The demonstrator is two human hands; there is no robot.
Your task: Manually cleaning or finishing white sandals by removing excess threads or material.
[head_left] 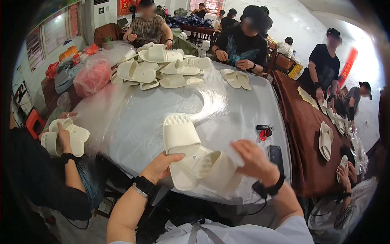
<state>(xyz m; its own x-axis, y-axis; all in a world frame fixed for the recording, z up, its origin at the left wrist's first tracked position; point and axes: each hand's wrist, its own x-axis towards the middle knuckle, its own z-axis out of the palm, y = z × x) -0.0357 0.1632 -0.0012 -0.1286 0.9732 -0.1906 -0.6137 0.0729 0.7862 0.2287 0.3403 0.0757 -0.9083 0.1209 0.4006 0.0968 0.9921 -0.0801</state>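
While the left hand (160,166) grips a cream slide sandal (183,144) and the right hand (254,158) rests open on its mate (217,171), either could slip off the table edge (243,195) nearby.

Cream-white slippers (191,152) lie on a clear-plastic-covered grey table (235,118) beside a brown tablecloth (300,130).

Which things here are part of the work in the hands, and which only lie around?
In hand:
- left hand grips a cream slipper
- right hand touches a second slipper

Lying about:
- slipper pile
- dark phone
- small red-and-black tool
- pink bag
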